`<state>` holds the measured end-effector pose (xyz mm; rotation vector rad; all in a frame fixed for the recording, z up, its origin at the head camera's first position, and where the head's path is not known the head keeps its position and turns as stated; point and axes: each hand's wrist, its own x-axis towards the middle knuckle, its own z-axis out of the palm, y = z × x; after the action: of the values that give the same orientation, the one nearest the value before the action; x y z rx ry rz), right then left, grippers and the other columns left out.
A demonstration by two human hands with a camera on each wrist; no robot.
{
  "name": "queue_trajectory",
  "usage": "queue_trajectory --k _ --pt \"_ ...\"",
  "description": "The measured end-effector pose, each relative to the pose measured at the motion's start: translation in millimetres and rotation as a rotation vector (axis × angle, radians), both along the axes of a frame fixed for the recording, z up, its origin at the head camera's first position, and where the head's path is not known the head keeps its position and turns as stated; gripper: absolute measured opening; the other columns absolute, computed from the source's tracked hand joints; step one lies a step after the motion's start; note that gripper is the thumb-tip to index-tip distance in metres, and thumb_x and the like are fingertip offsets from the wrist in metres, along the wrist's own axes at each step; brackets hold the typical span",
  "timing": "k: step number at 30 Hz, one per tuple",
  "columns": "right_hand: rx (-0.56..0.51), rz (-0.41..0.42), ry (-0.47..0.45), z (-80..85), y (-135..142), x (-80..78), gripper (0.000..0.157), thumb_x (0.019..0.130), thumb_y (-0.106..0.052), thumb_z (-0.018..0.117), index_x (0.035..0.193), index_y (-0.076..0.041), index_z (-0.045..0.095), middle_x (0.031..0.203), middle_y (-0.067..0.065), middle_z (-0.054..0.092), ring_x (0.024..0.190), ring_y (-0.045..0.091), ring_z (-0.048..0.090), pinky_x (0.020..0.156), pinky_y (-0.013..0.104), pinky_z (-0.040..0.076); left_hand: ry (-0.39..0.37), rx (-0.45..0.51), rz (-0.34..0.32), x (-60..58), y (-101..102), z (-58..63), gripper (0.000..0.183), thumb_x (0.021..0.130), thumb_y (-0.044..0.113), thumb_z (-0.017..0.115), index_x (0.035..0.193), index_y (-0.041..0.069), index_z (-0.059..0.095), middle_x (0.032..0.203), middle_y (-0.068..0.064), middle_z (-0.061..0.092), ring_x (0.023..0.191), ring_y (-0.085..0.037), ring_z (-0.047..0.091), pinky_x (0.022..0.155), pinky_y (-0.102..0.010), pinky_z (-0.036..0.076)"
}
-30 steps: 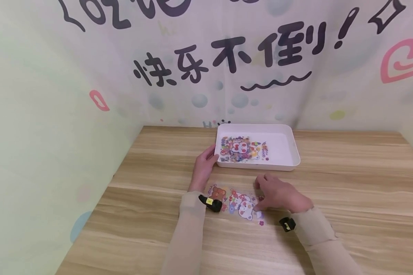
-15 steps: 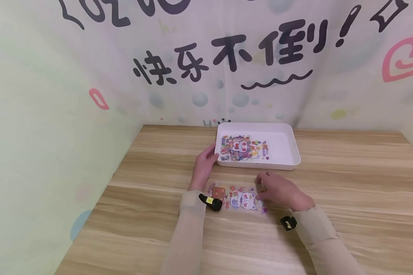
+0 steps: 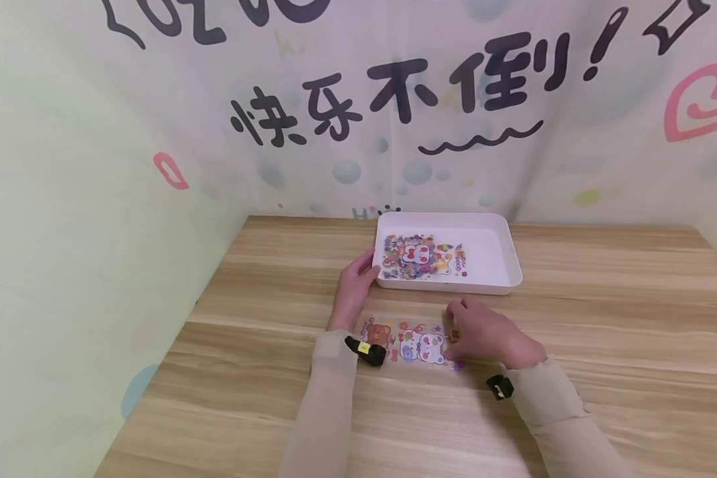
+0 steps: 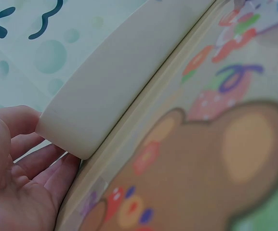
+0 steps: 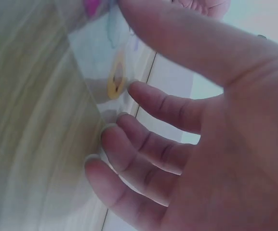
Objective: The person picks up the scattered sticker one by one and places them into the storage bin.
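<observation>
A clear plastic sheet (image 3: 423, 348), printed with cartoon bears, lies flat on the wooden table in front of the white tray (image 3: 490, 290). My left hand (image 3: 352, 289) holds the tray's near left corner, thumb at the front and fingers along the side. The left wrist view has this corner large, with the printed brown bear (image 4: 191, 163) close by. At the sheet's right end is my right hand (image 3: 491, 337), its fingers spread and gently bent. In the right wrist view its fingertips touch down at the sheet's edge, and the thumb reaches over the print.
Inside the tray's left half lies a clear printed packet (image 3: 415, 255) with many small colourful pieces and a white cartoon face. Behind the table (image 3: 245, 392) hangs a white cloth backdrop (image 3: 328, 176) with black lettering; another pale wall stands at the left.
The sheet's right end has swung away from me, so it now lies straighter along the tray. The right hand has shifted slightly with it; the left hand stays at the tray corner.
</observation>
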<state>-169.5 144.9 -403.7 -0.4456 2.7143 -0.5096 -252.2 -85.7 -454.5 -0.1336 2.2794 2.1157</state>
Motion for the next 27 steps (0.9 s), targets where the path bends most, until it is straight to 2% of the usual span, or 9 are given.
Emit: queue_trajectory --k 4,9,15,19,27 --pt "-0.003 0.007 0.013 -0.2 0 0.5 0.040 0.065 -0.032 0.077 0.092 -0.014 0.054 0.089 0.002 0.044 0.076 0.018 0.045 0.064 0.031 0.043 0.002 0.000 -0.003 -0.1 0 -0.4 0.041 0.089 0.023 0.054 0.130 0.028 0.046 0.129 0.012 0.046 0.116 -0.004 0.043 0.093 -0.021 0.040" --pt "0.029 0.016 0.043 3.1 -2 2.7 0.040 0.066 -0.030 0.077 0.094 -0.013 0.055 0.089 0.001 0.046 0.076 0.017 0.045 0.064 0.031 0.044 0.005 0.004 -0.005 -0.3 0 -0.2 0.042 0.089 0.023 0.054 0.130 0.027 0.045 0.129 0.011 0.046 0.116 -0.005 0.043 0.093 -0.021 0.040" --pt "0.098 0.040 0.091 9.0 -10 9.4 0.033 0.065 -0.022 0.077 0.085 -0.010 0.054 0.081 0.002 0.044 0.067 0.017 0.043 0.052 0.027 0.040 0.004 0.011 -0.008 -0.4 1 -0.2 0.042 0.089 0.022 0.053 0.130 0.026 0.045 0.129 0.011 0.046 0.116 -0.005 0.043 0.093 -0.021 0.040" --pt "0.103 0.035 0.111 9.4 -11 11.5 0.032 0.063 -0.020 0.077 0.082 -0.010 0.053 0.079 0.002 0.043 0.065 0.017 0.042 0.050 0.027 0.039 0.007 0.012 -0.008 -0.9 1 -0.7 0.042 0.089 0.021 0.053 0.130 0.026 0.045 0.129 0.011 0.046 0.116 -0.005 0.043 0.093 -0.020 0.040" --pt "0.069 0.007 0.062 3.1 -7 3.1 0.035 0.067 -0.026 0.076 0.088 -0.012 0.053 0.081 0.000 0.046 0.069 0.017 0.044 0.056 0.028 0.041 0.005 0.000 -0.003 -0.4 0 -0.2 0.042 0.089 0.022 0.053 0.130 0.027 0.045 0.130 0.011 0.046 0.116 -0.005 0.043 0.093 -0.021 0.040"
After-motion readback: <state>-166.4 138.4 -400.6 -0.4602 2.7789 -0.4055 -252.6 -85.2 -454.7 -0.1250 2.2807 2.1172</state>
